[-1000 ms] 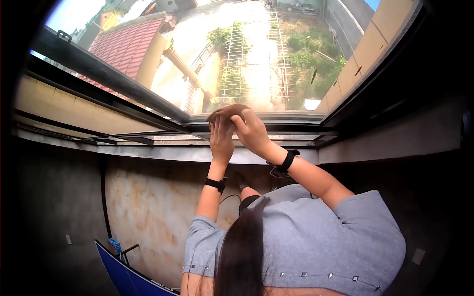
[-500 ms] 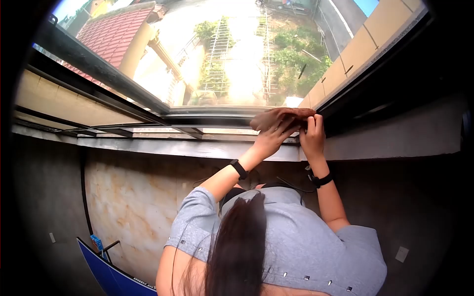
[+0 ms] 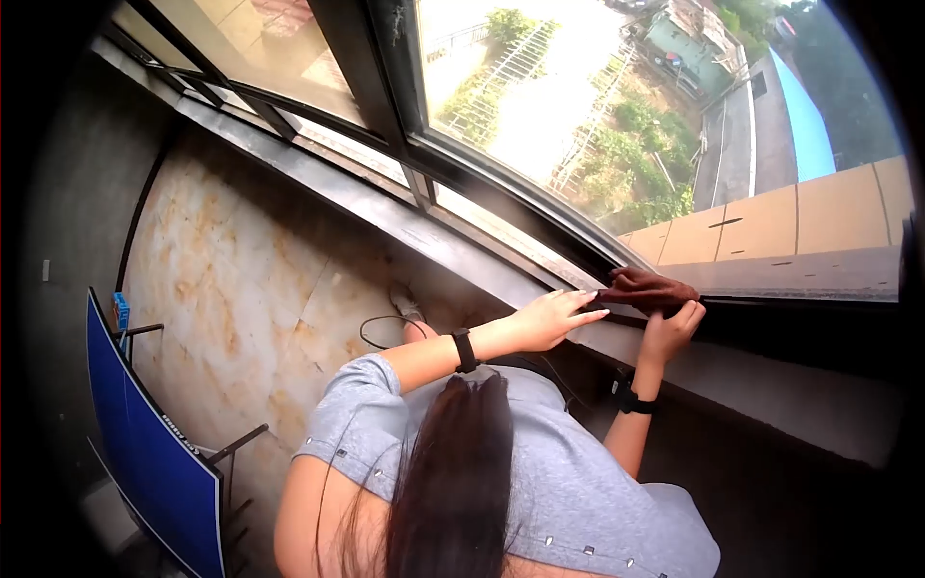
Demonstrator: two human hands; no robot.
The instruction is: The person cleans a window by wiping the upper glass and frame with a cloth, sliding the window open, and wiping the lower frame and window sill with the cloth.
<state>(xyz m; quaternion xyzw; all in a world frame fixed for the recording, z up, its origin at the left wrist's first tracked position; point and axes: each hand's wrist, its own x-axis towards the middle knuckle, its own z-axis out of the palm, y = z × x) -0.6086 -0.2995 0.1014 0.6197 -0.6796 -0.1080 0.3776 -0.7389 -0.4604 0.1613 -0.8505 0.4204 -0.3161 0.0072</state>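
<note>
Both outstretched: right hand (image 3: 672,329) gripping brown cloth (image 3: 647,289); left hand (image 3: 547,323) straight-fingered, loosely spread.

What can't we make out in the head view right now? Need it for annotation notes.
All in the head view:
- Underside of the brown cloth: hidden by its own folds.
- Whether the left hand touches the cloth: fingertips overlap its edge too closely to tell.
- Lettering on the blue board: too small and slanted.
- Ground outside: partly washed out by glare.
- Far right of the sill: lost in the dark lens border.
</note>
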